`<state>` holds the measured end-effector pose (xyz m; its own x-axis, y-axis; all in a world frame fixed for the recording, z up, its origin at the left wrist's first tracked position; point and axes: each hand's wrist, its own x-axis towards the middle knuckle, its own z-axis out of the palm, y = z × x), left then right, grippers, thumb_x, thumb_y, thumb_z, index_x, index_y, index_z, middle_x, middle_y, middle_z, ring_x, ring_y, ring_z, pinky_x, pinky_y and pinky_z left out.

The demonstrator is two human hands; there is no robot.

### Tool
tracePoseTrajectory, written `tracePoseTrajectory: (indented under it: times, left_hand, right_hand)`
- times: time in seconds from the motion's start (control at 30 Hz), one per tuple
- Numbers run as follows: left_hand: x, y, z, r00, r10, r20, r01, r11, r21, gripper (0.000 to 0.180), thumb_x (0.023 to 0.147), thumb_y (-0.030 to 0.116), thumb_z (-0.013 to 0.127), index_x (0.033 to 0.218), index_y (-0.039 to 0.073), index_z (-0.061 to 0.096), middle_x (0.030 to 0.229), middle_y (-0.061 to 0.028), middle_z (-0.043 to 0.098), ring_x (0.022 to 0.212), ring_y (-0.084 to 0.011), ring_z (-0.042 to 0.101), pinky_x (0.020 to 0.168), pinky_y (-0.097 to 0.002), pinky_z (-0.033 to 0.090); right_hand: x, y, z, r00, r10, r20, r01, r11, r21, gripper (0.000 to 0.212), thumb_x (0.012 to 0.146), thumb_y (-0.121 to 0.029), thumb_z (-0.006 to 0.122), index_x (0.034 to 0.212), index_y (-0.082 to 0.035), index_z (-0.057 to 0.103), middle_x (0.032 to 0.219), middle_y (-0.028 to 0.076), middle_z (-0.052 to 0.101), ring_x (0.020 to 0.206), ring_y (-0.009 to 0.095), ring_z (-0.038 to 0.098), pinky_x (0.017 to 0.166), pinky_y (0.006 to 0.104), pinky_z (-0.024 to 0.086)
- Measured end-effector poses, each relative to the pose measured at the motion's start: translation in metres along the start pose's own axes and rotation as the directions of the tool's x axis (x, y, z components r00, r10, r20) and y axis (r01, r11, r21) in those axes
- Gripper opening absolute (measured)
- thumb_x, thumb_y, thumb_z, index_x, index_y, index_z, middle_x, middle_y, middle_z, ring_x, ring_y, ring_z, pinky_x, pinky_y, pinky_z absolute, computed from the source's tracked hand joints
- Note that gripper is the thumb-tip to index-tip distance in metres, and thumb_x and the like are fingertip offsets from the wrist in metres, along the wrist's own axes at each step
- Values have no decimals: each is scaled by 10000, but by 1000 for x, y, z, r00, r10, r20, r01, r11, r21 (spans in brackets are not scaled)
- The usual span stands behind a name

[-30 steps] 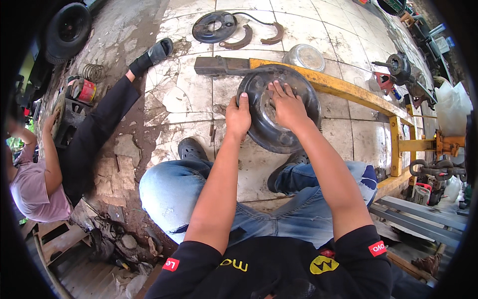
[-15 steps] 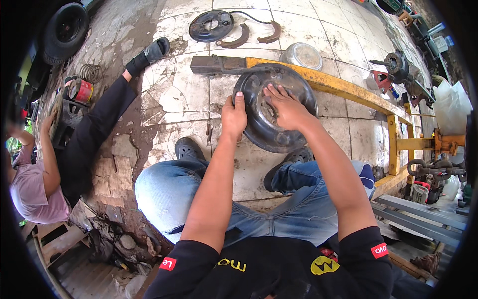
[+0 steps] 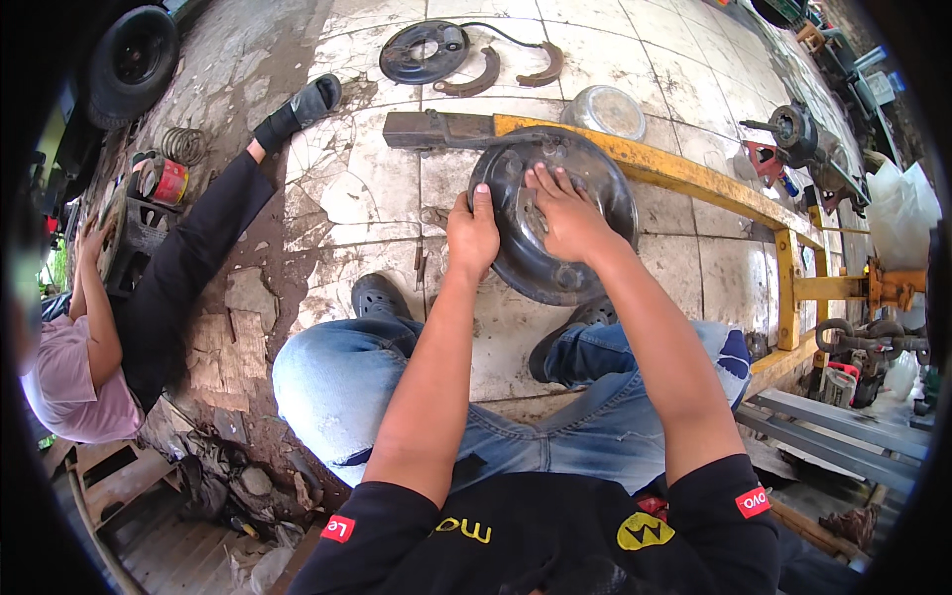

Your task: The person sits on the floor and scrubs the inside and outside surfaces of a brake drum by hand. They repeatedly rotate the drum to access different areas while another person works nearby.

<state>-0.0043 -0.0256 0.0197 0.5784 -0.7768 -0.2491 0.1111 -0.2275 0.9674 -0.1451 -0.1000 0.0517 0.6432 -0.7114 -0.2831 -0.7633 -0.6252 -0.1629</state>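
A black, round brake backing plate [image 3: 518, 223] is held tilted over the floor between my feet, against the dark end of a yellow steel frame [image 3: 684, 178]. My left hand [image 3: 472, 236] grips its left rim, thumb on the face and fingers behind. My right hand [image 3: 575, 223] lies flat on the plate's face by the centre hole, fingers stretched; whatever is under the palm is hidden. Farther off on the tiles lie a second backing plate [image 3: 405, 61] with a cable and two curved brake shoes, one nearer [image 3: 481, 79] and one to its right [image 3: 541, 67].
Behind the frame rests a round silver metal part [image 3: 603, 111]. A hub assembly [image 3: 793, 134] stands at right. On the left, a person [image 3: 84, 372] sits with a leg stretched out, near a coil spring [image 3: 182, 146] and a tyre [image 3: 134, 59]. A slatted metal bench [image 3: 843, 426] is at lower right.
My right hand has shifted slightly on the plate's face, and my left grip stays at the rim. At left, the other person's hands and body have moved a little.
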Motion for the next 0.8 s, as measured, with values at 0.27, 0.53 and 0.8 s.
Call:
tracePoseTrajectory:
  times: [0.27, 0.53, 0.8]
  left_hand:
    - [2, -4, 0, 997, -66, 44, 66, 998, 1, 572, 1013, 392, 466, 1273, -116, 503, 1191, -237, 612, 1083, -264, 590, 948, -339, 446]
    - [3, 1, 2, 996, -57, 68, 55, 998, 30, 573, 1011, 395, 470, 1267, -116, 511, 1188, -237, 615, 1083, -270, 593, 950, -339, 445]
    - [5, -14, 2, 999, -29, -17, 29, 999, 16, 526, 1008, 403, 467, 1184, -84, 561, 1079, -230, 654, 1001, -299, 627, 891, -376, 469]
  right_hand:
    - [-5, -11, -4, 1000, 10, 20, -9, 999, -45, 684, 890, -46, 437, 1533, -117, 216, 1608, 75, 163, 1464, 312, 204, 1163, 476, 260]
    - [-10, -2, 4, 999, -31, -27, 29, 997, -68, 650, 909, -62, 439, 1526, -114, 241, 1602, 74, 190, 1451, 313, 243, 1148, 481, 282]
    - [-57, -4, 19, 977, -213, -15, 209, 968, -136, 628, 902, -36, 429, 1509, -105, 285, 1591, 85, 219, 1440, 307, 270, 1137, 472, 308]
